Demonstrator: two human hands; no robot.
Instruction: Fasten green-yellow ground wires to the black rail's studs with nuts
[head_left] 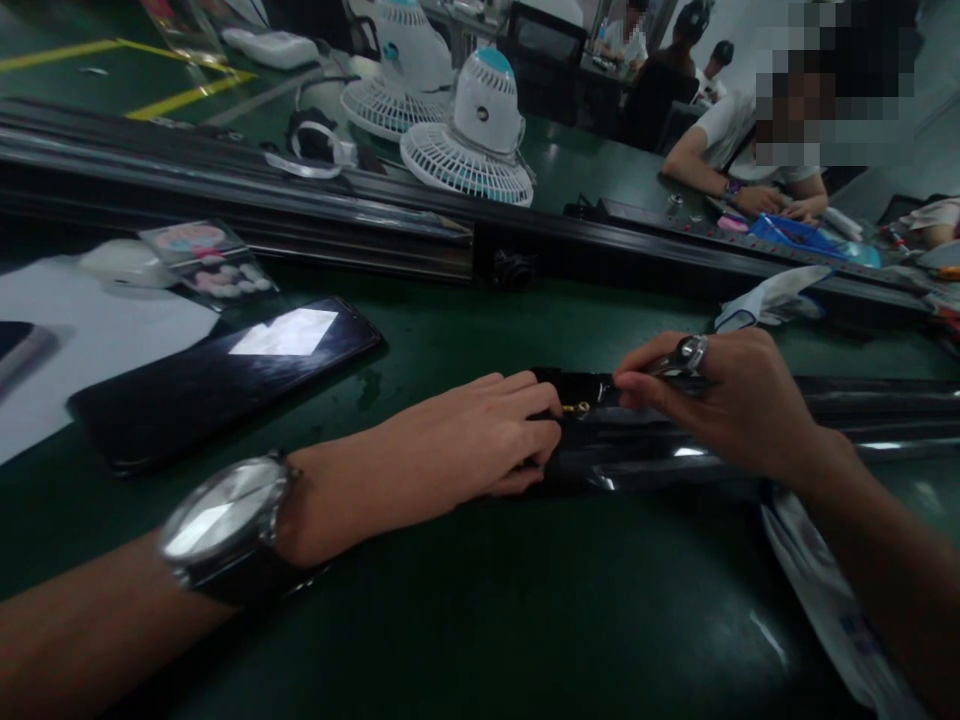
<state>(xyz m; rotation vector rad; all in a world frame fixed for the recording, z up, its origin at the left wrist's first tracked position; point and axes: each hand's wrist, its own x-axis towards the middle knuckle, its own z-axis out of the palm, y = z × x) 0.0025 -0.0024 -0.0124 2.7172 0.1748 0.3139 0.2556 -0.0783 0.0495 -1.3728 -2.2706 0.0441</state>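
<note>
My left hand (pixel 502 435), with a wristwatch (pixel 225 525) behind it, lies over the near end of a long glossy black strip (pixel 637 460), its fingers curled down on it. A small brass-coloured fitting (pixel 577 408) pokes out just past those fingertips. Above the strip, my right hand (pixel 712 400) is closed in a pinch, thumb against forefinger. A small shiny metal piece (pixel 686 355) with a rounded end shows along the forefinger; its kind cannot be made out, and the palm side is hidden.
A dark phone-like slab (pixel 225 385) and white paper (pixel 97 340) lie left. Long black rails (pixel 300 210) cross behind, with white fans (pixel 480 130) beyond. Gloves lie at right, one white glove (pixel 776 298) behind my hand. A co-worker (pixel 750 150) sits across the green table (pixel 450 610).
</note>
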